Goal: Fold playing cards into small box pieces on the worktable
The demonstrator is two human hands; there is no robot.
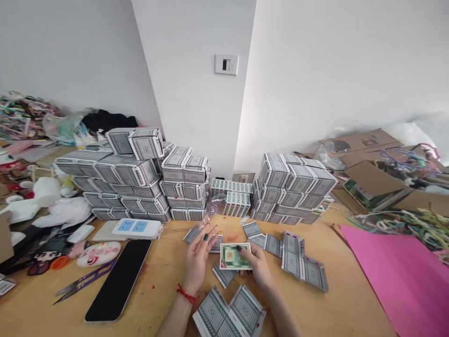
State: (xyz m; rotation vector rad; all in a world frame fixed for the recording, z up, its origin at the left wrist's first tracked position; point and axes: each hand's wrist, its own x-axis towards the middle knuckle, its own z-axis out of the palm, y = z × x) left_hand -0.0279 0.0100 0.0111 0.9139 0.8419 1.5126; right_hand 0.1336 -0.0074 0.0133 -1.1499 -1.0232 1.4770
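Between thumb and fingers my right hand grips a green playing-card box, its printed face turned up. My left hand, a red string at the wrist, is raised just left of the box with its fingers apart and nothing in them. Loose grey-backed playing cards lie under and around the box. Nearest me rests a folded piece made of joined cards. Another joined-card piece sits to the right of my right hand.
Blocks built of folded cards are stacked at the left and right. Green card boxes stand between them. Left lie a black phone, scissors and a power strip; right, pink paper and an open carton.
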